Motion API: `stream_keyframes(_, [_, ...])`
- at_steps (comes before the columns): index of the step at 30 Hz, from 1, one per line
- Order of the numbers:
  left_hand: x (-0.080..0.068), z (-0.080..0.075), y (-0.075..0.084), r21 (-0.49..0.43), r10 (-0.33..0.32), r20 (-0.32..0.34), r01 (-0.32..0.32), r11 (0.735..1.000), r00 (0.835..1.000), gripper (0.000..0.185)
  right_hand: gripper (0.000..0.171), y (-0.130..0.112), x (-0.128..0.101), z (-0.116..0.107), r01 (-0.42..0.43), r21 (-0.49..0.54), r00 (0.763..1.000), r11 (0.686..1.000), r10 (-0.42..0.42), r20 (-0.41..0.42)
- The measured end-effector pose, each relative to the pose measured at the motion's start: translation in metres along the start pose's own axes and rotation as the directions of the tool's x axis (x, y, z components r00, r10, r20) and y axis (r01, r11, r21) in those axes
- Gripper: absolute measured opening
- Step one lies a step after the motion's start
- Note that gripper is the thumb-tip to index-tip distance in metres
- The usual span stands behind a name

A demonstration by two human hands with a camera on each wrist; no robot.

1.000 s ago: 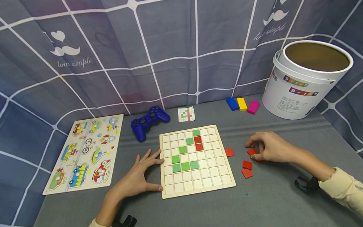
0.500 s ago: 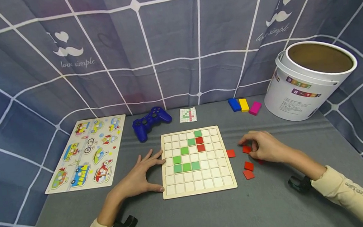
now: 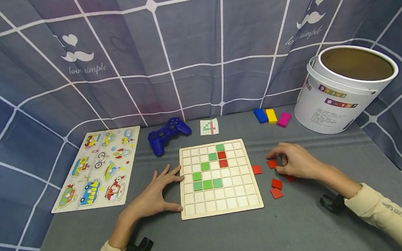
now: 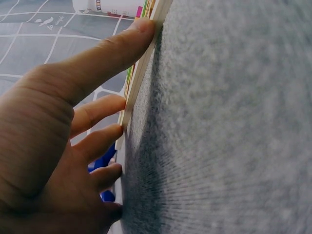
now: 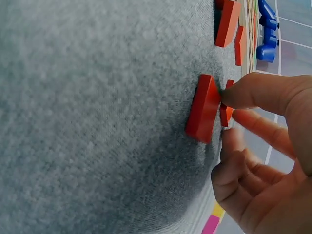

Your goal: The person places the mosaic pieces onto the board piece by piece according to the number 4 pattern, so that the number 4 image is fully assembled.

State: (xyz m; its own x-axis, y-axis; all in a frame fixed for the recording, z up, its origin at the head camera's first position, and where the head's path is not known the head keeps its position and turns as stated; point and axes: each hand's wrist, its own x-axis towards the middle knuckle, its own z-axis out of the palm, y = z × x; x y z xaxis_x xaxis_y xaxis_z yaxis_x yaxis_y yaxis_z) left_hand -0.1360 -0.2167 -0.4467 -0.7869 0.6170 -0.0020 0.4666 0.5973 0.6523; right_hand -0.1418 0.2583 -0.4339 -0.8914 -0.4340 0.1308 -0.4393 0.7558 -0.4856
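My right hand (image 3: 294, 161) pinches a small square red tile (image 3: 271, 163) between thumb and fingertips, low over the grey cloth. In the right wrist view that tile (image 5: 226, 105) shows edge-on by the thumb, behind a nearer red tile (image 5: 203, 109) lying on the cloth. My left hand (image 3: 153, 193) is spread at the wooden grid board's left side, with fingertips and thumb touching its edge. The board (image 3: 223, 214) holds several green tiles (image 3: 207, 184) in a stepped line and a row, and two red tiles (image 3: 222, 159).
Two red tiles (image 3: 276, 188) lie below my right hand; another (image 3: 256, 169) sits against the board's right edge. Behind are a pattern card (image 3: 209, 126), a blue game controller (image 3: 169, 134), coloured blocks (image 3: 271, 116) and a white bucket (image 3: 329, 110). A picture puzzle (image 3: 127, 187) lies left.
My right hand has shifted a little left toward the board, sliding the pinched red tile away from another red tile under the hand. My left hand stays at the board's edge.
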Motion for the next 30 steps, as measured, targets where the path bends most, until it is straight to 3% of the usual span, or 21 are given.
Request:
stream_keyframes(14, [0.002,-0.001,0.0,-0.014,0.005,0.005,-0.005,1.0,1.0,0.088,0.028,-0.02,0.023,0.005,0.082,0.056,0.996,0.995,-0.08,-0.032])
stream_keyframes(30, [0.0,0.0,0.0,-0.01,0.007,0.008,-0.007,1.0,1.0,0.089,0.019,-0.064,0.058,0.038,0.206,0.154,0.976,0.966,-0.214,0.038])
